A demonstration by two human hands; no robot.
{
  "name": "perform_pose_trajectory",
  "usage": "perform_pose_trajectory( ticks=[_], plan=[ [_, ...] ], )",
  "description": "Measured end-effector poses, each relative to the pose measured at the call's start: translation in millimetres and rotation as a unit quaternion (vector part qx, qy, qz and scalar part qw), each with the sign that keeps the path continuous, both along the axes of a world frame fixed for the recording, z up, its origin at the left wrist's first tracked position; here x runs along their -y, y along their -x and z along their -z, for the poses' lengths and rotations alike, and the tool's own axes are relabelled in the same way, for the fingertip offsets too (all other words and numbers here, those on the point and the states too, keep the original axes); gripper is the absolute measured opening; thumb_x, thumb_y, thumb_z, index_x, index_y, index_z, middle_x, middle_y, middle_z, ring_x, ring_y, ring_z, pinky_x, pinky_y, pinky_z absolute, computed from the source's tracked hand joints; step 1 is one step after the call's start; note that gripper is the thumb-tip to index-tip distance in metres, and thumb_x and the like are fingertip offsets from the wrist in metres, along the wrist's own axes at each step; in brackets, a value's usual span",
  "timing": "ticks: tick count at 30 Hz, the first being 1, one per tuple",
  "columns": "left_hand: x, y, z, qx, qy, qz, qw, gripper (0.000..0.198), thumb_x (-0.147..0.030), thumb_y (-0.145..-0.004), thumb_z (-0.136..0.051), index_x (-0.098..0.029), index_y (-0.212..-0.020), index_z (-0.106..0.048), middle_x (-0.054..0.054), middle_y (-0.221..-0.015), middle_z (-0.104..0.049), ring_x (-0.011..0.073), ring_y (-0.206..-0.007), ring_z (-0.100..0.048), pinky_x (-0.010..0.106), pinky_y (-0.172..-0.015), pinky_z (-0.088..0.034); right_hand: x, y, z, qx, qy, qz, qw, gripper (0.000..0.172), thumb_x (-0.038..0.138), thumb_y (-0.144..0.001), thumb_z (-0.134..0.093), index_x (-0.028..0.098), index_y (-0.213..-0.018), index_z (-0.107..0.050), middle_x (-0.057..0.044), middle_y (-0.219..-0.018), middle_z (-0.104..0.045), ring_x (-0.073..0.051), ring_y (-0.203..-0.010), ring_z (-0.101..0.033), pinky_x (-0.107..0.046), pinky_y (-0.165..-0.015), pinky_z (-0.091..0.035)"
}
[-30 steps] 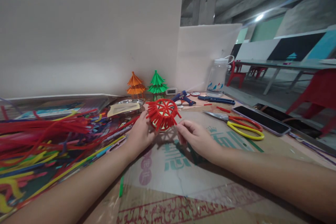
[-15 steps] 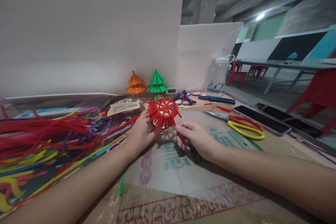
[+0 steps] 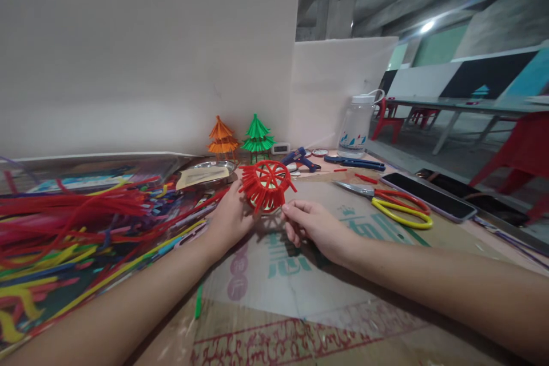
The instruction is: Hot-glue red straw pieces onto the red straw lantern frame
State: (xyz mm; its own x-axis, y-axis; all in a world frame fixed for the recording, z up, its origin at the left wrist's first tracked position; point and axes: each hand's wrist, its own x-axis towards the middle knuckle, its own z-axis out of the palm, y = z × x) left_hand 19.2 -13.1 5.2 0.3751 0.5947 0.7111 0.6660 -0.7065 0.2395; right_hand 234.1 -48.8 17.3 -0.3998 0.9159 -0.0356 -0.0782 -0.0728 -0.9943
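A red pipe-cleaner wheel (image 3: 272,176) with spokes and a fringe of short red pieces is held above the table's middle. My left hand (image 3: 233,213) grips it from the left, its fingertips partly hidden behind the fringe. At the wheel's lower right edge, my right hand (image 3: 306,222) is closed in a pinch, thumb against forefinger. Whatever lies between those fingertips is too small to make out. Behind the wheel stand an orange pipe-cleaner pagoda (image 3: 222,138) and a green one (image 3: 257,136).
Colourful pipe cleaners (image 3: 64,229) heap up at left. A metal dish (image 3: 210,171), a blue glue gun (image 3: 302,159), pliers (image 3: 354,162) and a water bottle (image 3: 357,126) line the back. Scissors (image 3: 394,206) and a phone (image 3: 429,195) lie at right.
My right hand has shifted slightly left, bringing its pinched fingertips closer to the wheel's lower edge. The left hand and the wheel stay nearly still.
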Motion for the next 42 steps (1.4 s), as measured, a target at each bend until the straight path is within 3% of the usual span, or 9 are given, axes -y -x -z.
perform_pose_trajectory(
  ticks=[7,12,16,19,23,26,31,37,42],
  plan=[
    [-6,4,5.7,0.022,0.038,0.008,0.999,0.037,-0.028,-0.094,-0.061,-0.018,-0.129,-0.061,0.014,-0.137,-0.059,0.0297,-0.13,-0.057,0.049,-0.116,-0.045,0,-12,-7.9,0.203,-0.165,-0.012,0.965,0.042,0.051,-0.088,-0.061,0.023,-0.061,-0.046,0.005,-0.051,-0.048,-0.01,-0.047,-0.042,-0.024,-0.047,-0.032],
    [-11,4,7.6,0.052,0.084,-0.003,0.995,0.039,-0.039,-0.096,-0.06,-0.02,-0.13,-0.063,0.012,-0.138,-0.063,0.0312,-0.134,-0.055,0.05,-0.119,-0.041,-7,-32,-22.3,0.216,-0.357,0.136,0.899,0.045,0.037,-0.084,-0.057,0.025,-0.058,-0.022,0.007,-0.057,-0.021,-0.009,-0.052,-0.025,-0.025,-0.051,-0.022],
    [-13,5,12.6,0.088,0.134,-0.037,0.986,0.048,-0.052,-0.094,-0.061,-0.017,-0.127,-0.063,0.015,-0.132,-0.065,0.0322,-0.126,-0.061,0.049,-0.114,-0.046,-42,-55,-41.0,0.172,-0.342,0.238,0.893,0.02,0.03,-0.08,-0.062,0.024,-0.075,-0.043,0.007,-0.065,-0.043,-0.011,-0.054,-0.041,-0.024,-0.052,-0.034],
    [-15,5,14.7,0.094,0.14,-0.025,0.985,0.05,-0.052,-0.094,-0.06,-0.018,-0.13,-0.061,0.014,-0.132,-0.065,0.0307,-0.125,-0.062,0.047,-0.113,-0.047,-67,-77,-55.1,0.271,-0.286,0.194,0.898,0.015,0.018,-0.074,-0.064,0.022,-0.087,-0.057,0.001,-0.077,-0.061,-0.014,-0.065,-0.059,-0.026,-0.06,-0.045],
    [-17,5,13.7,0.085,0.146,-0.024,0.985,0.051,-0.052,-0.093,-0.061,-0.017,-0.13,-0.062,0.014,-0.132,-0.065,0.0324,-0.128,-0.06,0.05,-0.116,-0.043,-79,-100,-62.4,0.352,-0.263,0.148,0.886,0.017,0.018,-0.083,-0.059,0.018,-0.098,-0.067,0.001,-0.061,-0.064,-0.018,-0.062,-0.064,-0.028,-0.062,-0.047],
    [-18,5,13.5,0.079,0.157,-0.04,0.984,0.052,-0.053,-0.092,-0.061,-0.016,-0.13,-0.063,0.016,-0.134,-0.064,0.0341,-0.13,-0.058,0.052,-0.117,-0.041,-81,-102,-55.8,0.318,-0.29,0.155,0.889,0.028,0.017,-0.082,-0.059,0.018,-0.108,-0.066,0.001,-0.067,-0.067,-0.018,-0.066,-0.067,-0.027,-0.064,-0.05],
    [-20,6,16.9,0.078,0.164,-0.046,0.982,0.053,-0.053,-0.092,-0.061,-0.016,-0.13,-0.061,0.016,-0.128,-0.066,0.0339,-0.123,-0.062,0.051,-0.112,-0.046,-83,-88,-23.9,0.325,-0.297,0.148,0.886,0.015,0.017,-0.083,-0.054,0.019,-0.087,-0.069,-0.002,-0.071,-0.07,-0.018,-0.069,-0.069,-0.027,-0.068,-0.053],
    [-24,10,21.7,0.079,0.154,-0.035,0.984,0.051,-0.055,-0.092,-0.061,-0.017,-0.127,-0.063,0.016,-0.132,-0.064,0.0336,-0.128,-0.059,0.051,-0.116,-0.042,-84,-79,7.9,0.34,-0.291,0.185,0.875,0.03,0.014,-0.091,-0.043,0.018,-0.107,-0.068,-0.003,-0.08,-0.073,-0.014,-0.051,-0.062,-0.026,-0.053,-0.051],
    [-19,8,18.3,0.074,0.164,-0.044,0.983,0.049,-0.054,-0.093,-0.06,-0.017,-0.125,-0.062,0.016,-0.128,-0.068,0.0332,-0.123,-0.063,0.051,-0.11,-0.048,-73,-77,3.5,0.374,-0.348,0.153,0.846,0.022,0.025,-0.097,-0.05,0.019,-0.098,-0.071,-0.01,-0.099,-0.077,-0.024,-0.092,-0.07,-0.036,-0.085,-0.052]
  ],
)
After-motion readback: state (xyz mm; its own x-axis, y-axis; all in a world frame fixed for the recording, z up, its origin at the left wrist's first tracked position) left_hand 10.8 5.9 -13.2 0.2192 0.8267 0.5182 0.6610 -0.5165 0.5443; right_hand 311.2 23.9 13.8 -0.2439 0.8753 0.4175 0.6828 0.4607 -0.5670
